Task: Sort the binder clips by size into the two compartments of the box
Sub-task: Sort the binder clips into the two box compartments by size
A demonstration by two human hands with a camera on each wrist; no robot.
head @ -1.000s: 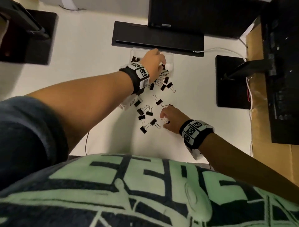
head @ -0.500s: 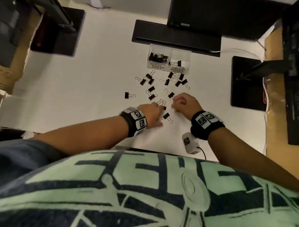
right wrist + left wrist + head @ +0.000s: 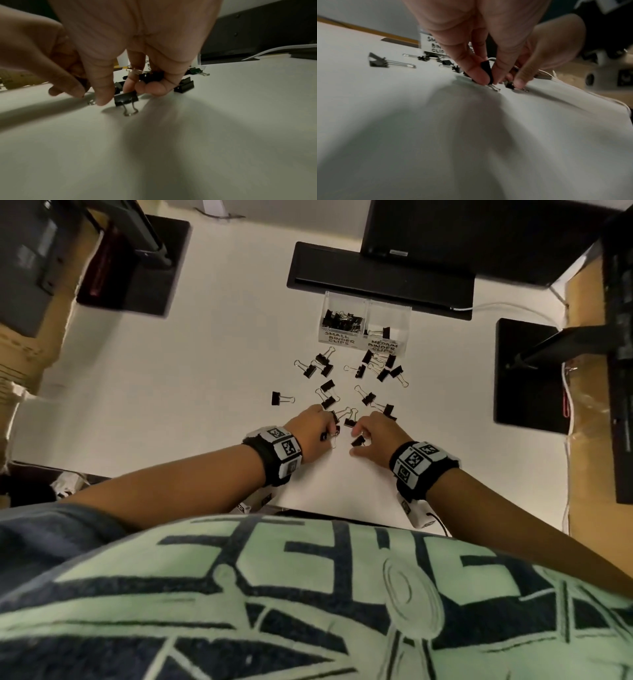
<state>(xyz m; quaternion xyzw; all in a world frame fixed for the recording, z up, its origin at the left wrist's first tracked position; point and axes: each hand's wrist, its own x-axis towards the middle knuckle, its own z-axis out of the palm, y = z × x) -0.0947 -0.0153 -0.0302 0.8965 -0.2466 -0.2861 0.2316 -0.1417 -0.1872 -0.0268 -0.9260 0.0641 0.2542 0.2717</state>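
Binder clips [image 3: 366,398] scattered, left hand [image 3: 481,40] pinching one — fingers hide most

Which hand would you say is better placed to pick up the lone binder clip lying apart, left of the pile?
Left, probably: the left hand sits on that side, nearer the lone binder clip; the right hand would have to cross over.

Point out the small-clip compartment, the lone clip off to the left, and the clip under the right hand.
small-clip compartment [image 3: 339,338]: head view, on its labelled front wall.
lone clip [image 3: 276,398]: head view, on its black body.
clip under the right hand [image 3: 126,99]: right wrist view, on its black body.
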